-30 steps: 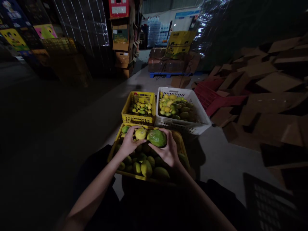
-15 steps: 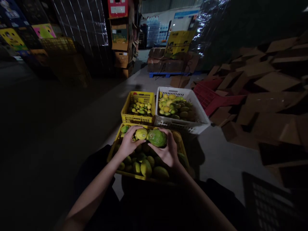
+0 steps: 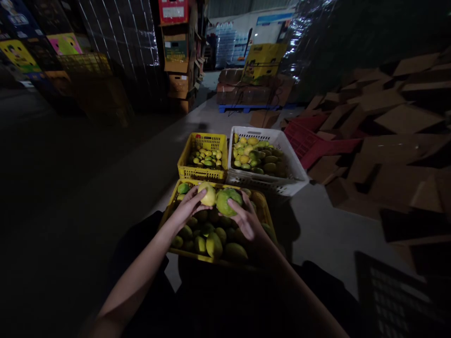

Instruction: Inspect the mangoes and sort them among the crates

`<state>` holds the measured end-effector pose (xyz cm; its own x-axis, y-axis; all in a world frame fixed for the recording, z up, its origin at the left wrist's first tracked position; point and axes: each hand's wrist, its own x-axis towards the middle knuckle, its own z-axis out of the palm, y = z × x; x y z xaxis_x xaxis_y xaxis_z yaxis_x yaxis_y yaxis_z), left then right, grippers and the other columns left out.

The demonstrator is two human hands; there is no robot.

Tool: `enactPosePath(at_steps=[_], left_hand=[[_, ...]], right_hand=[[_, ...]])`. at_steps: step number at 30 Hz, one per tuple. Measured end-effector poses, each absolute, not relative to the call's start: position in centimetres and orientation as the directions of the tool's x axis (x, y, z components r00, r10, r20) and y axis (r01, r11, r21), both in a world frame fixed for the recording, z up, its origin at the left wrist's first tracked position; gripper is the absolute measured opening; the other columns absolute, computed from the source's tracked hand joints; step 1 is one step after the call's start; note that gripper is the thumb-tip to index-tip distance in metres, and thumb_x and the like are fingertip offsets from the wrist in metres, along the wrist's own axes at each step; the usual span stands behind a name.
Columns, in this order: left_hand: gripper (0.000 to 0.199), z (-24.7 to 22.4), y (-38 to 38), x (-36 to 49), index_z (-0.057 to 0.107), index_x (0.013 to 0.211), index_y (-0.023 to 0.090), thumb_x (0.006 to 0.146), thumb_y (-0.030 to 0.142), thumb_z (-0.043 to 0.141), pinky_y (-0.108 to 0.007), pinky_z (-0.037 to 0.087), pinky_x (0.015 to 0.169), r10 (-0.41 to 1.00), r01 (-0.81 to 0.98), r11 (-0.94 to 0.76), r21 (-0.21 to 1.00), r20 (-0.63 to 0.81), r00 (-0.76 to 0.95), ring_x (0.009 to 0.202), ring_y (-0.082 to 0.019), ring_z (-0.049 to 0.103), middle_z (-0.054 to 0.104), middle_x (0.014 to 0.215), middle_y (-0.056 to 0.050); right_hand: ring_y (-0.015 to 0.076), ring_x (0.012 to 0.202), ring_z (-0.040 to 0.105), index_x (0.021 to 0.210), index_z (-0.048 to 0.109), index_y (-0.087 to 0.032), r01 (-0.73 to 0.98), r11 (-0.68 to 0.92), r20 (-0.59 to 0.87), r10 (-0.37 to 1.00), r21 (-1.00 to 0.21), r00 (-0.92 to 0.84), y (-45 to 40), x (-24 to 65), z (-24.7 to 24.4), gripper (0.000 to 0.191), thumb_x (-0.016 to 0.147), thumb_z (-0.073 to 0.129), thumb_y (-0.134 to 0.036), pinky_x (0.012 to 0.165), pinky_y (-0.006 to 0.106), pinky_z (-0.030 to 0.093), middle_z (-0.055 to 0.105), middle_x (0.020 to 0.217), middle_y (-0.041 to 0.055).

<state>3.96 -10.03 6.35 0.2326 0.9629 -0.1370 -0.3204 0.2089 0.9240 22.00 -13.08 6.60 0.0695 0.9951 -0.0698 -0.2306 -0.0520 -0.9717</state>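
Observation:
My left hand (image 3: 187, 206) is closed round a pale yellow lemon (image 3: 207, 194). Just beside it, my right hand (image 3: 248, 217) grips a larger, bumpy green lemon (image 3: 225, 203), its thumb lying across the near side. Both fruits are held up over the near yellow crate (image 3: 211, 257), close together; whether they touch I cannot tell. Several green and yellowish lemons (image 3: 213, 245) fill that crate below my hands, many of them in shadow.
Beyond the near crate stand a smaller yellow crate (image 3: 202, 174) and a white crate (image 3: 292, 184), both holding lemons. Flattened cardboard boxes (image 3: 387, 155) and a red crate (image 3: 310, 143) lie to the right. Stacked cartons (image 3: 176, 87) and a blue pallet (image 3: 243, 108) are farther back.
Both lemons have been turned in my hands. The right thumb has moved onto the face of the green one, and the yellow one now shows a smoother side.

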Motion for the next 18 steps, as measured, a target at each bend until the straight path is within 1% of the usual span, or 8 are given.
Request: enactPosePath(at_steps=[2,6,9,12,14,15,16,18], left_hand=[[0.048,6.0,-9.9,3.9,0.071,0.101,0.020,0.078,0.062,0.073,-0.040,0.058,0.085,0.929,-0.361,0.327,0.874,-0.228,0.290,0.076,-0.021,0.069,0.073,0.092,-0.008],[0.051,5.3,-9.5,3.6,0.073,0.096,0.018,0.083,0.067,0.063,-0.042,0.058,0.084,0.864,-0.327,0.438,0.837,-0.291,0.412,0.069,-0.020,0.068,0.074,0.085,-0.011],[0.050,5.4,-9.2,3.7,0.072,0.098,0.016,0.087,0.063,0.061,-0.041,0.057,0.083,0.843,-0.331,0.474,0.816,-0.312,0.437,0.072,-0.021,0.069,0.074,0.083,-0.012],[0.043,5.7,-9.4,3.7,0.068,0.104,0.015,0.087,0.054,0.064,-0.037,0.059,0.077,0.844,-0.303,0.480,0.824,-0.339,0.415,0.081,-0.023,0.071,0.073,0.089,-0.012],[0.038,5.3,-10.1,3.7,0.067,0.108,0.017,0.082,0.044,0.072,-0.034,0.060,0.078,0.849,-0.166,0.431,0.887,-0.337,0.406,0.092,-0.024,0.071,0.073,0.095,-0.010],[0.036,4.9,-10.7,3.7,0.069,0.106,0.018,0.077,0.039,0.076,-0.034,0.060,0.081,0.838,-0.048,0.394,0.918,-0.337,0.429,0.096,-0.026,0.071,0.073,0.096,-0.008],[0.034,4.3,-11.4,3.7,0.071,0.102,0.020,0.072,0.033,0.080,-0.035,0.059,0.084,0.805,0.091,0.358,0.929,-0.357,0.474,0.099,-0.027,0.070,0.073,0.093,-0.006],[0.029,2.7,-12.8,4.0,0.073,0.089,0.022,0.062,0.024,0.084,-0.040,0.059,0.085,0.666,0.346,0.316,0.884,-0.466,0.583,0.098,-0.032,0.071,0.072,0.080,-0.003]], right_hand=[[0.0309,0.092,0.074,0.102,0.065,-0.029,-0.366,-0.227,-0.213,0.974,-0.902,-0.079,-12.8,21.9,6.6,0.050,0.069,0.075,-0.066,0.078,0.047,0.062,0.077,0.098,0.0063],[0.0260,0.074,0.074,0.085,0.073,-0.023,-0.436,-0.433,-0.373,0.901,-0.789,-0.221,-12.4,22.0,6.4,0.056,0.078,0.058,-0.076,0.067,0.040,0.062,0.078,0.080,0.0104],[0.0200,0.061,0.071,0.081,0.074,-0.019,-0.497,-0.537,-0.462,0.843,-0.682,-0.276,-12.3,22.2,6.5,0.061,0.085,0.049,-0.074,0.060,0.030,0.060,0.076,0.072,0.0110],[0.0191,0.064,0.072,0.084,0.073,-0.016,-0.614,-0.524,-0.466,0.842,-0.590,-0.271,-12.4,22.5,7.0,0.056,0.093,0.046,-0.064,0.060,0.026,0.059,0.076,0.073,0.0131],[0.0196,0.068,0.073,0.086,0.070,-0.015,-0.702,-0.478,-0.470,0.853,-0.528,-0.228,-12.4,22.9,7.3,0.049,0.097,0.044,-0.056,0.058,0.024,0.058,0.076,0.076,0.0139],[0.0199,0.068,0.073,0.088,0.069,-0.016,-0.738,-0.455,-0.481,0.853,-0.499,-0.200,-12.4,23.1,7.4,0.045,0.097,0.044,-0.052,0.056,0.024,0.057,0.076,0.077,0.0134],[0.0201,0.068,0.072,0.090,0.068,-0.017,-0.767,-0.433,-0.498,0.850,-0.473,-0.173,-12.3,23.4,7.4,0.040,0.096,0.045,-0.048,0.053,0.024,0.056,0.076,0.077,0.0123],[0.0207,0.067,0.071,0.096,0.066,-0.019,-0.807,-0.394,-0.533,0.837,-0.439,-0.119,-12.1,23.9,7.2,0.030,0.093,0.049,-0.043,0.050,0.025,0.056,0.075,0.074,0.0092]])
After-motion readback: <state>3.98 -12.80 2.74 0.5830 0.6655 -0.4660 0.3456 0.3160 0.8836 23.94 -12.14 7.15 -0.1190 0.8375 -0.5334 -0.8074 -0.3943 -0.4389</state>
